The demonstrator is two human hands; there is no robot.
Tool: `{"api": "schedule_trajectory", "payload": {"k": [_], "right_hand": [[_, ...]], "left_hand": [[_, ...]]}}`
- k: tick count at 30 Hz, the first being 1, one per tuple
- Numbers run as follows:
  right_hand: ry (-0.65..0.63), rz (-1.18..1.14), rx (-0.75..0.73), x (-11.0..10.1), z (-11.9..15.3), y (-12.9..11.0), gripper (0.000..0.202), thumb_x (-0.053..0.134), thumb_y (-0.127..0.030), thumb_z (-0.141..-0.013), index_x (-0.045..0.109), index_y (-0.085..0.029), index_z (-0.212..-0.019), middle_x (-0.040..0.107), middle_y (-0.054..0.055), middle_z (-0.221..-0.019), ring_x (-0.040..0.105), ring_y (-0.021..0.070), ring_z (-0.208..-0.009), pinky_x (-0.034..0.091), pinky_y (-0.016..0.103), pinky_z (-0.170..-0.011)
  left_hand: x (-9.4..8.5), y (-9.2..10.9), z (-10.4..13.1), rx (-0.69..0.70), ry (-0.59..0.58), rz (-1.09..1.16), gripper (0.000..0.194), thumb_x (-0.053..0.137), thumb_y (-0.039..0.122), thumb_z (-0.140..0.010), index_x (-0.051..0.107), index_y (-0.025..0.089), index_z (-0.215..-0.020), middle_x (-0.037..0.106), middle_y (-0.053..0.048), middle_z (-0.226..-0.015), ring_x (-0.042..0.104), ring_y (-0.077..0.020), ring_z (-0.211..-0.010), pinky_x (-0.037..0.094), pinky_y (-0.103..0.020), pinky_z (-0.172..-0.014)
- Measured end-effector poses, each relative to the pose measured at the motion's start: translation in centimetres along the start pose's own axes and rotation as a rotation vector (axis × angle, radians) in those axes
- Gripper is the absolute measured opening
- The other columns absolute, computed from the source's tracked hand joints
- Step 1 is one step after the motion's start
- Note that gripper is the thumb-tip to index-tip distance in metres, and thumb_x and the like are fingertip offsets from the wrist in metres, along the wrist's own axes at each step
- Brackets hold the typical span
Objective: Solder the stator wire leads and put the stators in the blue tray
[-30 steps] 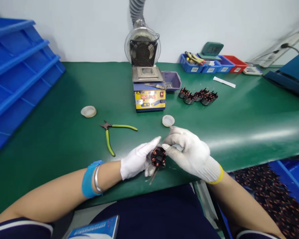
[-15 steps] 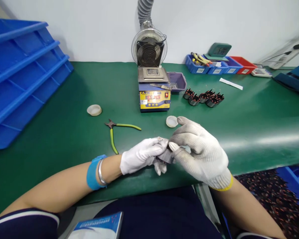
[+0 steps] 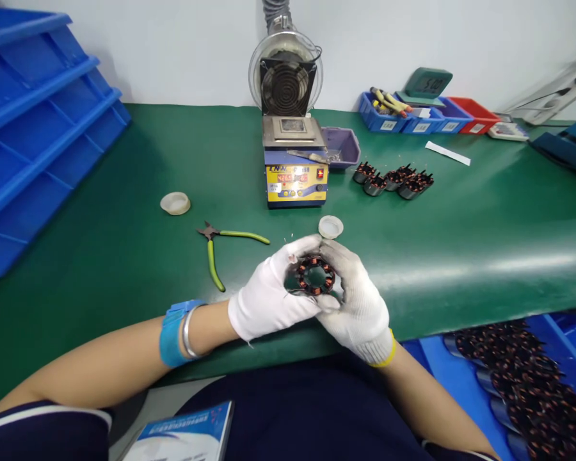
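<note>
Both gloved hands hold a ring-shaped motor stator (image 3: 303,276) with black insulation and copper windings, its open centre facing up toward me. My left hand (image 3: 273,294) curves round its left side, and my right hand (image 3: 360,301) wraps the right side. The fingertips of the two hands meet above and below the ring. Green-handled side cutters (image 3: 211,256) lie spread on the green table, left of my left hand. Just beyond my hands is a small white cap (image 3: 331,227). Several more stators (image 3: 415,186) stand in a group farther right.
A solder pot (image 3: 295,186) with a digital display stands ahead, under a fan and hose. Behind it is a purple bin (image 3: 348,147). Blue trays (image 3: 38,134) are stacked at left. Blue and red bins (image 3: 475,116) line the back right. Below right, a crate holds many stators (image 3: 523,371).
The stator has been turned from side-on so that its ring face now points up. My right hand has moved left and closed round it. The view has shifted slightly.
</note>
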State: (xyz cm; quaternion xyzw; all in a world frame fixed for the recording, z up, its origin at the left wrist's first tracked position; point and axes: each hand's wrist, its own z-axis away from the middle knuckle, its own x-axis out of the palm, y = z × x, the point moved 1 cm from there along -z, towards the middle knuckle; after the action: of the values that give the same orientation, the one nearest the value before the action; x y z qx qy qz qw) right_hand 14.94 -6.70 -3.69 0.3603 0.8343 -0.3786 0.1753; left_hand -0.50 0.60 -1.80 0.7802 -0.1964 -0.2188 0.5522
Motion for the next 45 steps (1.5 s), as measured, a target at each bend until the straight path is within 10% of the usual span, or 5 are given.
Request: {"api": "schedule_trajectory", "payload": {"k": [11,23,29,36,45], "right_hand": [[-0.041,0.118,-0.088,-3.1,0.2,0.6,0.064,0.068,-0.018,-0.088,0.043,-0.021,-0.147,0.062,0.017,-0.135,0.063,0.0274,-0.128,0.061,0.043,-0.104],[0.018,0.121,-0.085,-2.9,0.2,0.6,0.060,0.070,-0.018,-0.085,0.047,-0.019,-0.141,0.063,0.017,-0.132,0.064,0.0267,-0.125,0.061,0.042,-0.102],[0.004,0.102,-0.019,-3.5,0.0,0.4,0.059,0.071,-0.025,-0.085,0.049,-0.025,-0.140,0.065,0.014,-0.130,0.066,0.0293,-0.122,0.062,0.048,-0.100],[0.001,0.078,0.021,-2.9,0.3,0.2,0.054,0.073,-0.034,-0.085,0.051,-0.026,-0.133,0.067,0.012,-0.125,0.069,0.0296,-0.116,0.062,0.049,-0.096],[-0.031,0.320,0.460,-5.3,-3.7,6.1,0.058,0.074,-0.028,-0.068,0.059,-0.018,-0.123,0.070,0.014,-0.119,0.073,0.0297,-0.104,0.061,0.048,-0.094]], "left_hand": [[-5.4,4.5,-2.0,-0.565,-0.613,-0.057,0.025,0.074,0.042,-0.078,0.069,0.021,-0.066,0.061,0.001,-0.053,0.047,-0.0117,-0.037,0.033,-0.024,-0.036],[-1.5,2.4,-2.0,-0.621,-0.434,0.115,0.034,0.072,0.049,-0.081,0.057,0.020,-0.071,0.065,0.001,-0.059,0.057,-0.0121,-0.048,0.045,-0.023,-0.047],[-3.4,2.1,-2.6,-0.302,0.053,0.092,0.039,0.068,0.057,-0.085,0.060,0.020,-0.078,0.064,-0.001,-0.061,0.055,-0.0120,-0.047,0.042,-0.023,-0.043],[-1.4,3.1,-1.2,-0.312,-0.078,0.218,0.029,0.071,0.040,-0.085,0.060,0.020,-0.068,0.059,0.002,-0.055,0.055,-0.0115,-0.044,0.043,-0.022,-0.040],[-2.4,-0.6,-2.2,-0.323,0.250,0.342,0.047,0.078,0.062,-0.079,0.061,0.018,-0.078,0.068,-0.001,-0.062,0.061,-0.0128,-0.046,0.047,-0.022,-0.042]]}}
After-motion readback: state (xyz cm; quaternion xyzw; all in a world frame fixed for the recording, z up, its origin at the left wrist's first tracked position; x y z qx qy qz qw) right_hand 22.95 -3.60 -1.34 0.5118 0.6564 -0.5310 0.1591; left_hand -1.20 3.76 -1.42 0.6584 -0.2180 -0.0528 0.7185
